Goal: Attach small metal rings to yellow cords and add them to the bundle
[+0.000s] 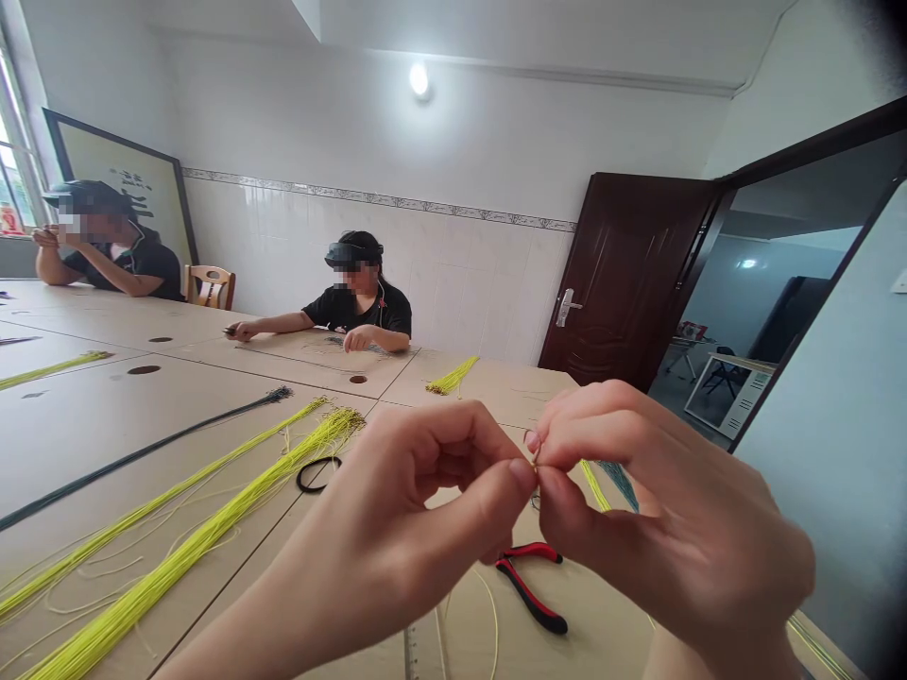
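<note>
Just above the tabletop (85, 444), the fingers (521, 475) of the left hand (418, 501) and right hand (673, 510) are pinching a tiny metal loop (537, 455) between them, while red-handled pliers (531, 586) are lying below and bundled yellow threads (191, 538) are stretching away leftward.

The left hand (403, 501) and the right hand (673, 529) are seen bare, with slender fingers and short, rounded nails (522, 474); the left forearm (241, 628) is shown uncovered by any sleeve.

The camera on my head faces forward and down, close over my left hand (418, 510) and my right hand (658, 501).
</note>
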Demonstrator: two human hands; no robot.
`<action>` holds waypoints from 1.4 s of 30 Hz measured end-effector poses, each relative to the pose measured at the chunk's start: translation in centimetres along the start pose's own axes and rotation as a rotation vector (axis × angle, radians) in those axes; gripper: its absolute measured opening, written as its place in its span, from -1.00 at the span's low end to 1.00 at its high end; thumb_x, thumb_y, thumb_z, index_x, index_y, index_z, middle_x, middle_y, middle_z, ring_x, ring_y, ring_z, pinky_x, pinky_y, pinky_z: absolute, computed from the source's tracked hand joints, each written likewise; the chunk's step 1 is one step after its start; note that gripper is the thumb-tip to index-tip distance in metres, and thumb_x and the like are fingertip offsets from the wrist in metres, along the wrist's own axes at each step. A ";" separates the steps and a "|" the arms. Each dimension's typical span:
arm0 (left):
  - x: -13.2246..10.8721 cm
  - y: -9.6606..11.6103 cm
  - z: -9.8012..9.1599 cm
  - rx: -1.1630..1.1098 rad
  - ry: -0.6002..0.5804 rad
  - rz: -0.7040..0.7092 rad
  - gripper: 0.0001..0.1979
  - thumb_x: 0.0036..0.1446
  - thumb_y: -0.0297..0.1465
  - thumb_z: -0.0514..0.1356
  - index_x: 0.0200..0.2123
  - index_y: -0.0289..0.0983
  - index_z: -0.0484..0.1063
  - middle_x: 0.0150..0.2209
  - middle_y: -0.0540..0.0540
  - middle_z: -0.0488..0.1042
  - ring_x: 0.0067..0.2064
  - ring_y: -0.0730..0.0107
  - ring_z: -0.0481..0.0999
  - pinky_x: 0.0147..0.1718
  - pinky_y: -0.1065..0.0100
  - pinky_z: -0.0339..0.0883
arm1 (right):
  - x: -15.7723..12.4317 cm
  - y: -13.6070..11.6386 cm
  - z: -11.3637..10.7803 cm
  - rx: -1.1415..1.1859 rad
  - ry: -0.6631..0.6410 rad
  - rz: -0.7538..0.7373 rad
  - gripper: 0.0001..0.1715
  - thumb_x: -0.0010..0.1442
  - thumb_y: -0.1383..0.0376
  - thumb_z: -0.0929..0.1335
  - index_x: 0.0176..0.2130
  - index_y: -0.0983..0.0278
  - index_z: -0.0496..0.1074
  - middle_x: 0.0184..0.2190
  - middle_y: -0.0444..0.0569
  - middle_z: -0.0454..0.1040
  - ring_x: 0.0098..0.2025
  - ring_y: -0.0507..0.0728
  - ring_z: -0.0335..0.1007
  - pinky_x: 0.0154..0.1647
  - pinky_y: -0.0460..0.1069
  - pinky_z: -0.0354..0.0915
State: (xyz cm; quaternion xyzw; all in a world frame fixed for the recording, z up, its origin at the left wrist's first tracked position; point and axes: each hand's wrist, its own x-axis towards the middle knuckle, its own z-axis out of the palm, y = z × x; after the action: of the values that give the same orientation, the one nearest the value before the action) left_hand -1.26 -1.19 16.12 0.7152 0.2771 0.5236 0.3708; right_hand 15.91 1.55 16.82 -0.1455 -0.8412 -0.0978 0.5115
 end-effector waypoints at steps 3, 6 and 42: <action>0.0 -0.1 0.0 -0.035 -0.020 -0.010 -0.82 0.17 -0.45 0.13 -0.49 -0.27 0.38 -0.61 0.10 0.34 -0.57 0.67 0.28 -0.60 0.67 0.15 | 0.1 -0.4 -0.3 -0.086 0.009 -0.072 -0.83 0.13 0.50 0.36 -0.43 0.30 0.30 -0.42 -0.12 0.39 -0.35 0.00 0.33 -0.38 -0.08 0.27; 0.1 -0.1 0.0 -0.124 -0.056 -0.069 -0.81 0.17 -0.40 0.14 -0.49 -0.29 0.35 -0.61 0.08 0.31 -0.57 0.65 0.28 -0.62 0.65 0.14 | 0.2 -0.6 -0.5 -0.090 -0.006 -0.113 -0.82 0.14 0.51 0.35 -0.45 0.31 0.32 -0.40 -0.10 0.40 -0.35 -0.01 0.33 -0.37 -0.08 0.28; 0.1 0.7 -0.2 -0.262 -0.117 -0.140 -0.77 0.15 -0.35 0.18 -0.50 -0.31 0.27 -0.60 0.11 0.17 -0.57 0.68 0.19 -0.61 0.66 0.13 | 0.5 -0.6 -1.6 -0.105 -0.100 -0.091 -0.89 0.20 0.45 0.33 -0.26 0.25 0.38 -0.32 -0.12 0.42 -0.27 -0.02 0.38 -0.28 -0.12 0.36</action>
State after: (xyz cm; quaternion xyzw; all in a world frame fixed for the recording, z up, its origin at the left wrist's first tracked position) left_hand -1.39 -1.51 16.77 0.6687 0.2336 0.4858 0.5121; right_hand 16.79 0.55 17.98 -0.1384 -0.8651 -0.1573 0.4557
